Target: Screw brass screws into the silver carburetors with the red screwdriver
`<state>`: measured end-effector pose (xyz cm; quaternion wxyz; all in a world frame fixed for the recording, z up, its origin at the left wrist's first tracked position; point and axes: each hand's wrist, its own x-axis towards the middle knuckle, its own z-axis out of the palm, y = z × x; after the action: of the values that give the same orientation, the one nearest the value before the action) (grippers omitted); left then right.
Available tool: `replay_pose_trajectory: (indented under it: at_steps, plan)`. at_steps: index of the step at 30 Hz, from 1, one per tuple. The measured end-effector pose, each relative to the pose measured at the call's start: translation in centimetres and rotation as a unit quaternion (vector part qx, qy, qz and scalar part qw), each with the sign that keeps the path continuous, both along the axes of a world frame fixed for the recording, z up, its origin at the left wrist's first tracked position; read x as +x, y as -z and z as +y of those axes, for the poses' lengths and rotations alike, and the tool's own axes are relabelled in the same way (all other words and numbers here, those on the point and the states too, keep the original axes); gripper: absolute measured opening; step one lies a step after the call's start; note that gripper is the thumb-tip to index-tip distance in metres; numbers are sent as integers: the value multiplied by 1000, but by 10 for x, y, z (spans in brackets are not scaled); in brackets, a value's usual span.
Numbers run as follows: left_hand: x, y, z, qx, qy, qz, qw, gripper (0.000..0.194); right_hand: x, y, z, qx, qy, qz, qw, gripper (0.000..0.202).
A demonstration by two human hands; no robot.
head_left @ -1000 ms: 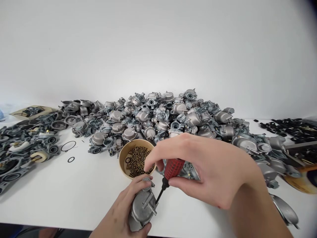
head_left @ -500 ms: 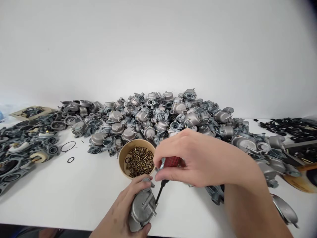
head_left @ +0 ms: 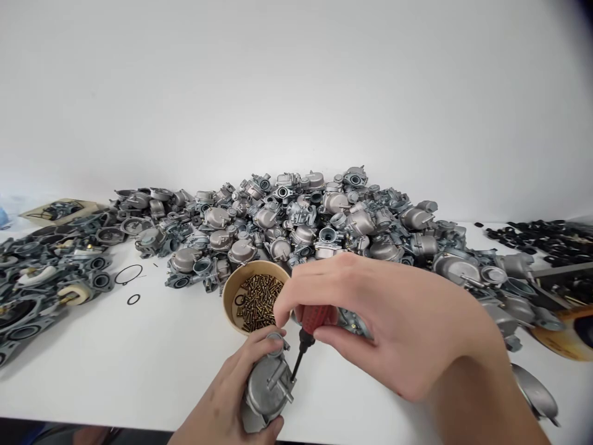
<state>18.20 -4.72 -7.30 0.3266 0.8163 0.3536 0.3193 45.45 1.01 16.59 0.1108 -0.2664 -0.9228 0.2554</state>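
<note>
A grey metal carburetor (head_left: 267,388) is gripped in my left hand (head_left: 227,392) near the table's front edge, its round bowl facing up. My right hand (head_left: 365,318) is closed around the red handle of a screwdriver (head_left: 319,316). The dark shaft slants down and left, and its tip meets the right edge of the bowl, where a screw seems to sit; the exact contact is too small to make out. Just behind the carburetor stands a round tan bowl (head_left: 230,309) holding many brass-coloured screws (head_left: 262,300) and a small black ring.
A large heap of carburetors (head_left: 301,213) spreads along the wall. Opened carburetor bodies (head_left: 50,266) lie at the left, close to two black rubber rings (head_left: 133,300). Small black parts (head_left: 542,238) are piled at the far right, and a loose metal bowl cover (head_left: 535,392) lies front right.
My right hand has turned about the screwdriver handle, its thumb and wrist shifting down and right. The screwdriver tip stays at the same spot, and my left hand and the carburetor hold still.
</note>
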Motion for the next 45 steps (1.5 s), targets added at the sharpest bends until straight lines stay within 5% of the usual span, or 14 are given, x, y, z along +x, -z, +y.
replay_pose_trajectory:
  at_steps: [8,17,22,29,32,40,45]
  plan:
    - [-1,10,-1,-15,-8,-5,1000,88,-1,6,3,-13,81,-11,997,14]
    - [-1,8,-1,-12,-4,-3,1000,89,-2,5,5,-18,55,20,998,16]
    - [0,8,0,-22,0,-12,1000,82,2,1,0,-23,-10,35,999,47]
    - [0,5,1,-9,4,-19,1000,86,-4,11,10,10,71,-2,997,9]
    - [0,4,0,-8,-2,-19,1000,85,-6,11,15,-23,92,-11,995,13]
    - [2,0,2,-5,1,-14,1000,97,1,13,10,17,-9,64,998,53]
    - [2,0,1,-8,-1,-17,1000,100,1,14,12,-9,-5,71,997,33]
